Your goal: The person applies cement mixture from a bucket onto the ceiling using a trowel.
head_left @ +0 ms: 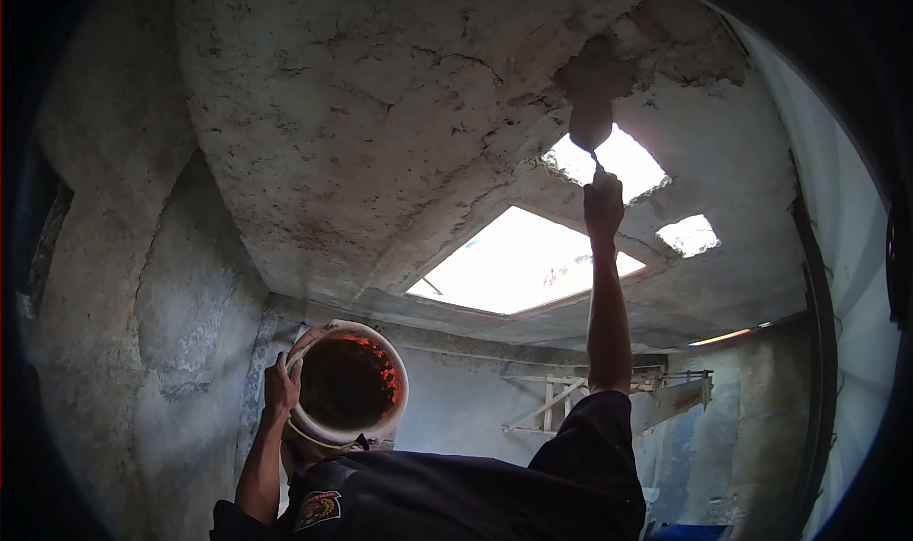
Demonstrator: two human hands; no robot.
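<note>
My right hand [604, 203] is raised at the end of a stretched arm, fingers closed round the handle of a trowel [591, 125]. The trowel's blade points up at the rough concrete surface, overlapping the lower part of a dark, damp-looking patch [596, 66]. Low on the left, my left hand [278, 387] grips the pale rim of a round bucket [399, 356], which is tilted with its mouth towards me. Inside the bucket is a dark mass, and orange-red shows along its inner wall. The bucket rests close against my dark shirt [428, 493].
Cracked, uneven concrete [361, 113] spans the upper view. Bright openings break through it: a large window-like one [514, 260], and two ragged ones near my right forearm. A wooden frame [547, 403] stands behind my right arm. Pale sheeting [846, 227] curves along the right side.
</note>
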